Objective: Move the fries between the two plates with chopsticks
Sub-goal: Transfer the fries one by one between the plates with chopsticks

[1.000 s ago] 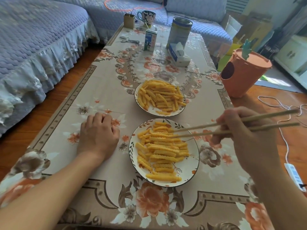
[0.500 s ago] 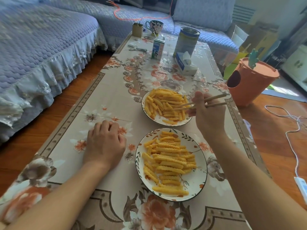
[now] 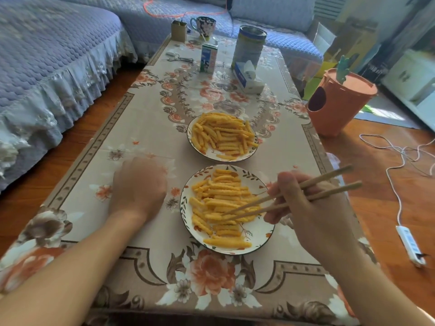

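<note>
Right hand [image 3: 313, 208] grips the chopsticks [image 3: 292, 200], fingers curled round the shafts, tips angled down-left into the fries [image 3: 219, 203] on the near plate [image 3: 259, 234]; tips sit close together on the pile, can't tell if a fry is pinched. Left hand [image 3: 138, 187] rests knuckles-up on the tablecloth [image 3: 146, 128] just left of the near plate, fingers curled under, holding nothing. Far plate [image 3: 200, 152], also heaped with fries, sits just beyond the near one, around the table's middle. Milk carton [image 3: 209, 58], tin can [image 3: 249, 47], tissue box [image 3: 247, 77] and mug [image 3: 204, 25] stand toward the far edge.
</note>
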Tool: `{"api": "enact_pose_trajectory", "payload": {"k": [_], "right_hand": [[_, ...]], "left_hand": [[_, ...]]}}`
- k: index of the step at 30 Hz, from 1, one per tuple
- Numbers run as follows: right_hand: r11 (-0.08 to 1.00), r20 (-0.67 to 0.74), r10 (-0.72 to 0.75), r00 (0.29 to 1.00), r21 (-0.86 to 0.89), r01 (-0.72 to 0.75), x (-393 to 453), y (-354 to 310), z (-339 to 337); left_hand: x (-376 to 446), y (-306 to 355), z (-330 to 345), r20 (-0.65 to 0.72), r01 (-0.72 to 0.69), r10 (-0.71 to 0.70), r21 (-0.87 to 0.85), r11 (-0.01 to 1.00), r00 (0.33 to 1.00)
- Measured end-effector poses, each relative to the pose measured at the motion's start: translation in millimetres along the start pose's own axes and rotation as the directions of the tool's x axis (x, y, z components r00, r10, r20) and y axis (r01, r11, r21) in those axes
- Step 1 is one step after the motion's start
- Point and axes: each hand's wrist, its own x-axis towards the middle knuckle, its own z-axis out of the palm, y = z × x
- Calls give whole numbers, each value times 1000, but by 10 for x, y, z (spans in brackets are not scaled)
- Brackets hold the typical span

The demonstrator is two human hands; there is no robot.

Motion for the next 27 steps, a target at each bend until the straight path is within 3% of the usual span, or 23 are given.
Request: {"api": "enact_pose_trajectory", "payload": {"k": [6,14,21,27], "right_hand": [[992,-3,-55,998,-115,54,-98,180,-81],[979,-24,-156,987,-139,151,-155,197,-72],[916,-28,-300,954,-289,279,-143,264,-84],[890,14,-349,937,-309,336,-140,287,-97]], "left_hand": [[-8,6,-10,-10,-5,5,-16,1000,1000],[-7,5,-19,-11,-12,12,-29,1000,1000],[-10,0,-23,1,-13,13,-27,1000,1000],[-8,6,-25,6,-13,13,-24,1000,1000]]}}
